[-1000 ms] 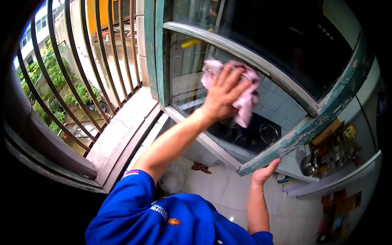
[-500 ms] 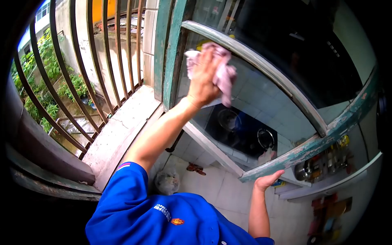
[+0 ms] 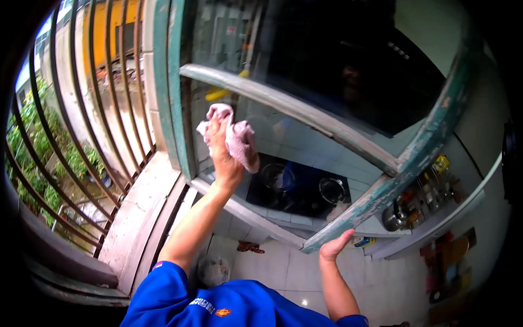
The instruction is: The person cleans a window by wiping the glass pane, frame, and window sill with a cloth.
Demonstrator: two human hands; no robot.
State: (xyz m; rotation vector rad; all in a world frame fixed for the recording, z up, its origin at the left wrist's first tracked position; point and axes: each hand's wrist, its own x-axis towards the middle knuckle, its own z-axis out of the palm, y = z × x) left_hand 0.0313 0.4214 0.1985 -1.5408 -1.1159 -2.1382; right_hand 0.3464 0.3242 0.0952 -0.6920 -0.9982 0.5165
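Pressed against the lower glass pane [image 3: 294, 144] of a casement window, my left hand [image 3: 226, 163] has its fingers on a crumpled pink cloth [image 3: 239, 141]. The cloth lies near the pane's left side, under the worn middle bar [image 3: 294, 106]. At the bottom right corner of the peeling green window frame [image 3: 359, 204], my right hand [image 3: 333, 250] holds the edge. Its thumb side shows, while most of its fingers are hidden. Through the glass a black gas stove [image 3: 297, 188] is visible.
Rusty bars [image 3: 109, 103] and a concrete sill [image 3: 139, 199] are on the left. A clear plastic bag [image 3: 213, 270] stands on the tiled floor [image 3: 283, 270]. Kitchen utensils and a metal pot [image 3: 393, 217] are at the right. A yellow object [image 3: 218, 95] shows behind the glass.
The view has shifted, so the window sits lower and further left. My left hand with the cloth is lower on the pane relative to the middle bar. My right hand stays at the frame's corner.
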